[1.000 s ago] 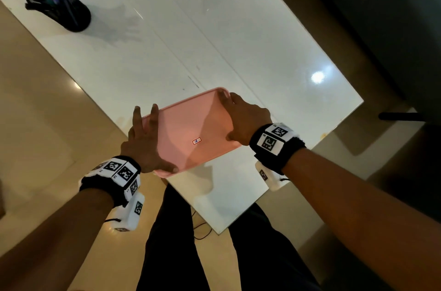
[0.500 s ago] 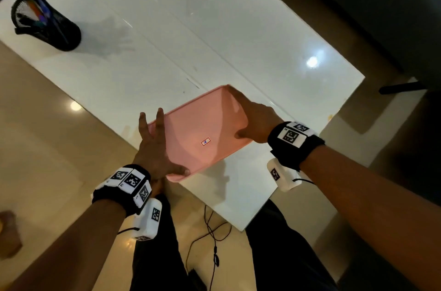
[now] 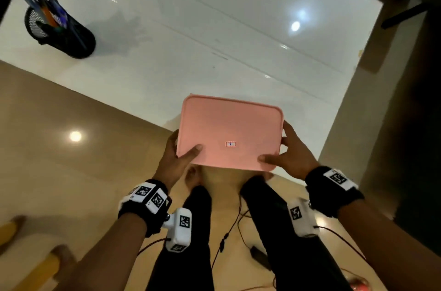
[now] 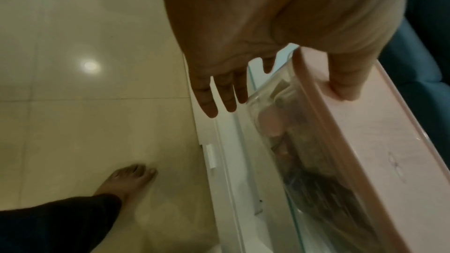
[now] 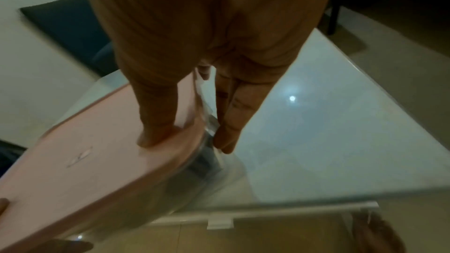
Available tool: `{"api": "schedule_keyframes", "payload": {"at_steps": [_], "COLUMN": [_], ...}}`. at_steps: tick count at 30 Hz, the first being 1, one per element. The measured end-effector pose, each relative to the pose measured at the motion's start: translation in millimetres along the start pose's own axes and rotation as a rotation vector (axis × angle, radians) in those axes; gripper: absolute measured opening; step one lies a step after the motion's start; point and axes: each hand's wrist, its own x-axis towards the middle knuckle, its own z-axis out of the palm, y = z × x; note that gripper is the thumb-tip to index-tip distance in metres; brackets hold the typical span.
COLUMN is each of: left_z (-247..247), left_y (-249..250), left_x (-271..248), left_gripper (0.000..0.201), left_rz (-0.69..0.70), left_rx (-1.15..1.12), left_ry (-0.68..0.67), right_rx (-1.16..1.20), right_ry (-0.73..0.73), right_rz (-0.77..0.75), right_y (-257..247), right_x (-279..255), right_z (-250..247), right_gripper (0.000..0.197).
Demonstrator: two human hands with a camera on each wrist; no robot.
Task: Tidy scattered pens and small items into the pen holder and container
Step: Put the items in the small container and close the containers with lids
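I hold a clear container with a pink lid (image 3: 230,128) in both hands, level, over the near edge of the white table (image 3: 214,16). My left hand (image 3: 177,159) grips its left near corner, thumb on the lid (image 4: 377,151) and fingers (image 4: 219,95) under the clear body (image 4: 292,132). My right hand (image 3: 290,157) grips the right near corner, thumb on the lid (image 5: 85,170) and fingers (image 5: 231,118) against the clear wall. Blurred small items show through the walls. A black mesh pen holder (image 3: 64,33) with several pens stands far left on the table.
Below the container are my dark trouser legs and a bare foot (image 4: 129,178) on beige tiles. Red cables and a small dark object (image 3: 259,255) lie on the floor. Yellow legs (image 3: 35,271) show at lower left, a dark chair (image 5: 65,26) beyond the table.
The container has come toward me, from lying over the table to hanging past its near edge. Both hands have shifted to its near corners, thumbs on the lid.
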Motion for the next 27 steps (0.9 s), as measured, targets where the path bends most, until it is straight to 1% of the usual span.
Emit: {"api": "schedule_keyframes", "payload": {"at_steps": [1, 3, 5, 7, 8, 10, 11, 12, 14, 16, 18, 22, 26, 27], "left_z": [-4, -13, -20, -27, -31, -40, -46, -53, -70, -89, -106, -138, -162, -168], "left_y": [1, 2, 4, 4, 5, 3, 2, -2, -13, -29, -45, -80, -116, -125], "left_x": [0, 6, 14, 22, 22, 18, 14, 9, -3, -19, -36, -70, -83, -84], "left_gripper": [0.08, 0.088, 0.094, 0.096, 0.092, 0.076, 0.073, 0.076, 0.096, 0.109, 0.113, 0.107, 0.11, 0.108], "left_rz": [-0.025, -0.048, -0.05, -0.058, -0.055, -0.045, -0.049, -0.057, -0.073, -0.076, -0.074, -0.064, -0.06, -0.054], "left_rx": [-0.016, -0.051, -0.097, -0.095, -0.08, -0.042, -0.039, -0.045, -0.058, -0.071, -0.097, -0.154, -0.181, -0.186], "left_ry": [-0.047, -0.111, -0.152, -0.18, -0.204, -0.258, -0.281, -0.301, -0.323, -0.312, -0.261, -0.146, -0.029, 0.0], "right_rx": [0.061, 0.17, 0.256, 0.309, 0.328, 0.326, 0.31, 0.299, 0.289, 0.285, 0.277, 0.183, 0.038, 0.002], "right_ry": [0.021, 0.067, 0.109, 0.133, 0.14, 0.137, 0.125, 0.105, 0.061, 0.021, -0.034, -0.19, -0.33, -0.356], "right_rz": [0.006, 0.019, 0.039, 0.057, 0.062, 0.05, 0.042, 0.034, 0.024, 0.007, -0.005, -0.007, -0.025, -0.033], "right_y": [7, 17, 24, 28, 29, 31, 32, 33, 34, 38, 42, 48, 61, 61], "right_x": [-7, -18, -26, -29, -31, -34, -35, -38, -44, -52, -59, -67, -52, -46], "right_z": [11, 29, 41, 52, 56, 66, 71, 76, 88, 103, 119, 155, 189, 198], "right_gripper": [0.111, 0.106, 0.1, 0.095, 0.094, 0.094, 0.095, 0.097, 0.098, 0.102, 0.103, 0.09, 0.081, 0.078]}}
